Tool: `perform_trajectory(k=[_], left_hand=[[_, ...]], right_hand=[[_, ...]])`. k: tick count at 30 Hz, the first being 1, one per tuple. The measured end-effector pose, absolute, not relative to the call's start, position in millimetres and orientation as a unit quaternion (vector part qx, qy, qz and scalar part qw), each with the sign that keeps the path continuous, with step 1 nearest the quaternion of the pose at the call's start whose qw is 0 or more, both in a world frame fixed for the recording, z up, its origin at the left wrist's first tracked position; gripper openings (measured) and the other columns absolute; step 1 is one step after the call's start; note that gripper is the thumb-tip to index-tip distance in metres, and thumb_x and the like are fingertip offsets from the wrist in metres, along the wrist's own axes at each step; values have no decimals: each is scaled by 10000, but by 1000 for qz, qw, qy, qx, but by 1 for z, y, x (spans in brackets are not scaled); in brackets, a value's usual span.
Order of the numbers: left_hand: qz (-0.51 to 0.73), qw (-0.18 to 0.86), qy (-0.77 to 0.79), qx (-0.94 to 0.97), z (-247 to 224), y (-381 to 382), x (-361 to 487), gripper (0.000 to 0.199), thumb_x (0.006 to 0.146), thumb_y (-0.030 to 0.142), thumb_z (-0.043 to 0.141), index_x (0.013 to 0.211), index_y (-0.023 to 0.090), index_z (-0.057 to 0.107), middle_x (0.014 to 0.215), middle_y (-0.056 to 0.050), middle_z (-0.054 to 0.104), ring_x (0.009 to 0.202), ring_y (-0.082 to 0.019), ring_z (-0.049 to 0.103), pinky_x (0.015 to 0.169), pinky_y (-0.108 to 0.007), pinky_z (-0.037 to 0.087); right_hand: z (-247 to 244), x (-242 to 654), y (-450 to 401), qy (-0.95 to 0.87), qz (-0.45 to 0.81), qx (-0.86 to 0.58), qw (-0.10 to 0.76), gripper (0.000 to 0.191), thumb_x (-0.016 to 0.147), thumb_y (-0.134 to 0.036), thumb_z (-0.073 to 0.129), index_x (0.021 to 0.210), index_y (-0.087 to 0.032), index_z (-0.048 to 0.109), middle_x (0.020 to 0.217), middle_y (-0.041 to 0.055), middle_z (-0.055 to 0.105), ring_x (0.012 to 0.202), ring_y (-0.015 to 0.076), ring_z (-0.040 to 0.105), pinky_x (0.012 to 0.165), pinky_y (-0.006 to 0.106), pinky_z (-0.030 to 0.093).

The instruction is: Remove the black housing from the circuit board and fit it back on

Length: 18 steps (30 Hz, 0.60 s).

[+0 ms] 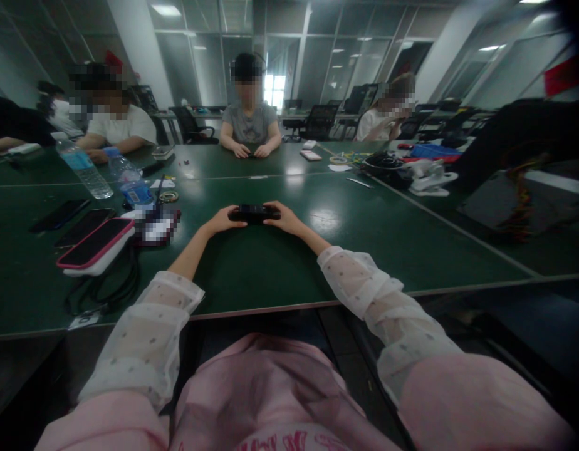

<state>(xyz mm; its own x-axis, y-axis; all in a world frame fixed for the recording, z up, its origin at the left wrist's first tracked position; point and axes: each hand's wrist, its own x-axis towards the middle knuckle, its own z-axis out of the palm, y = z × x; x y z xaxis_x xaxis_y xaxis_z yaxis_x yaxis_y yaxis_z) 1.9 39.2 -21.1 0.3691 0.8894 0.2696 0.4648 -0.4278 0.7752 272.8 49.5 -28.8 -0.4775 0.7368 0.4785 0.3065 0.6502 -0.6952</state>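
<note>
"Two hands are in use: what do they hold?"

"The left hand [224, 220] and the right hand [287, 219] are clamped on one black box [253, 214], one at each end. A gap separates the hands; the box bridges it."

"State the position of the box."

"It is over the green bench [256, 263], in front of the person's body. Whether its underside touches the bench cannot be told from this view."

"Handling properties?"

"Judged by appearance: light, stiff, hard-shelled. The dark surface is probably smooth, so a dry hand may slip slightly. Treat it as fragile if it contains electronics; the pictures do not confirm this."

"Recommended hold?"

"The two short ends, thumbs along the near side, as at present. This leaves the middle of the top uncovered."

"List the containers."

"Two clear plastic bottles stand on the left part of the bench: a taller bottle [86, 169] with a blue-and-white label, and a blue-capped bottle [128, 180] near it."

"Contents?"

"Any liquid appears colourless. Fill level cannot be read in either. A pink-edged phone [99, 243] lies nearer the person, well apart from the box."
</note>
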Motion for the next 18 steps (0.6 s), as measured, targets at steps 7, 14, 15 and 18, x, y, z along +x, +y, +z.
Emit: perform_trajectory(k=[7, 14, 15, 18], left_hand=[[349, 325, 430, 766, -21, 39, 2, 705, 594, 375, 821, 1200, 137, 550, 1206, -132, 619, 1142, -292, 569, 1012, -460, 402], [340, 307, 440, 772, -21, 38, 2, 722, 601, 388, 819, 1217, 132, 541, 1219, -130, 614, 1155, -291, 563, 1027, -449, 395], [339, 308, 440, 773, -21, 37, 2, 715, 606, 390, 815, 1213, 129, 544, 1218, -130, 615, 1155, -290, 563, 1028, -449, 396], [343, 313, 438, 770, -19, 36, 3, 674, 626, 397, 801, 1194, 128, 555, 1206, -127, 623, 1151, -288, 566, 1029, -454, 396]], right_hand=[[-32, 269, 53, -792, 295, -339, 414, 561, 662, -286, 765, 1175, -210, 551, 1119, 66, 627, 1047, 243, 614, 964, 470, 471], [-29, 266, 48, -760, 349, -336, 434, 550, 649, -284, 770, 1146, -197, 552, 1145, 79, 622, 1071, 236, 600, 1004, 474, 438], [-28, 266, 47, -754, 355, -335, 439, 548, 646, -287, 773, 1138, -194, 551, 1151, 82, 620, 1077, 236, 597, 1010, 473, 431], [-25, 265, 45, -747, 364, -333, 445, 546, 645, -299, 772, 1131, -197, 544, 1165, 84, 616, 1099, 238, 587, 1026, 477, 413]])
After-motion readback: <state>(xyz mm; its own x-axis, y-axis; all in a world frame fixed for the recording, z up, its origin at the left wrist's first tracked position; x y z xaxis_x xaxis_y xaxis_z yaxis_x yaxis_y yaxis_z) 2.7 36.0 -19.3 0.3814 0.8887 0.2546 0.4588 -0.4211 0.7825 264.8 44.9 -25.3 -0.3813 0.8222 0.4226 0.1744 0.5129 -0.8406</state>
